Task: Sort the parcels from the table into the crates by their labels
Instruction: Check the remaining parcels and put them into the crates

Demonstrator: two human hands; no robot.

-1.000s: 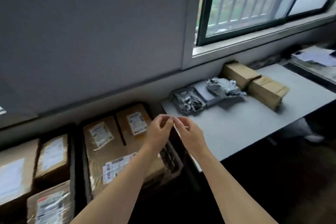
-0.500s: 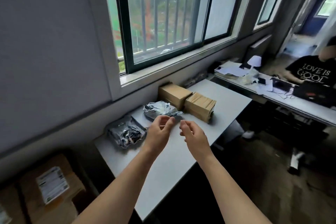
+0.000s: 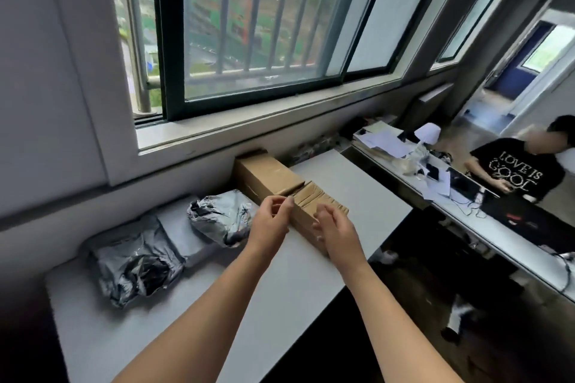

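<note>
**Step in hand:** selection and pick-up of one parcel. Neither hand carries anything.

**Hand state**
- Left hand (image 3: 273, 221): fingers loosely curled, thumb close to the index fingertip, nothing visible between them.
- Right hand (image 3: 337, 235): fingers relaxed and slightly bent, palm turned toward the left hand, holding nothing.

**Parcel positions**
- The near cardboard box (image 3: 323, 199) lies directly beyond the two hands. Its ribbed top shows above the fingertips. Whether the right fingers touch its side cannot be told.
- The far cardboard box (image 3: 267, 176) lies beyond the left hand, end to end with the near box.
- The crumpled grey bag (image 3: 217, 214) lies just to the left of the left hand.
- The flat grey mailer (image 3: 177, 228) and the dark wrinkled bag (image 3: 137, 264) lie farther left.
- All five rest on the table (image 3: 367, 196).

**Next move (judgement)**
1. The near cardboard box is the probable target, since both hands flank it.
2. The move calls for a two-handed hold on opposite sides, then a lift clear of the far box that adjoins it.
3. No label shows on the visible faces, so the box needs turning until its label can be read.
4. No crate is in view, so placement calls for a turn away from the table.
</note>
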